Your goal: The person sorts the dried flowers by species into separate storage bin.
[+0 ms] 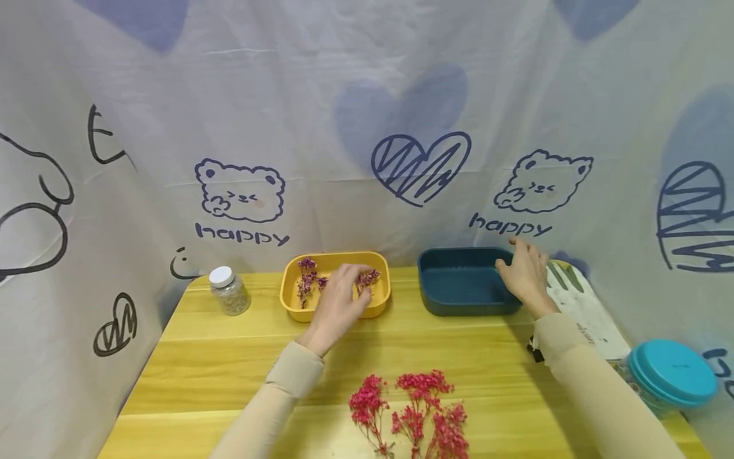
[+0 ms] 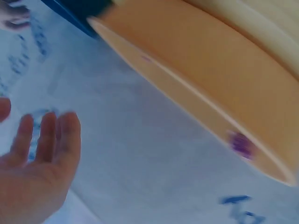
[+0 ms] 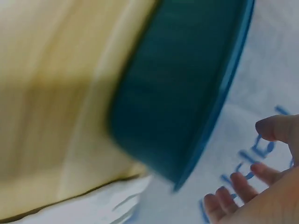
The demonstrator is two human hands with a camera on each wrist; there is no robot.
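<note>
My left hand (image 1: pixel 339 302) hovers above the yellow tray (image 1: pixel 291 307), its fingers loosely bent with nothing between them. Sprigs of small purple dried flowers (image 1: pixel 306 280) lie in that tray, partly hidden by the hand. Over the right end of the dark teal tray (image 1: pixel 459 306) is my right hand (image 1: pixel 524 274), fingers spread and holding nothing. In the right wrist view, the right hand (image 3: pixel 261 186) appears apart from the teal tray's rim. Several bunches of pink-red dried flowers (image 1: pixel 423 408) lie on the near part of the wooden table (image 1: pixel 229 370).
A small clear jar with a white lid (image 1: pixel 221 276) stands at the back left. On the right are a white packet with green marks (image 1: pixel 590 312) and a jar with a turquoise lid (image 1: pixel 671 373). A printed white curtain (image 1: pixel 321 127) hangs right behind the trays.
</note>
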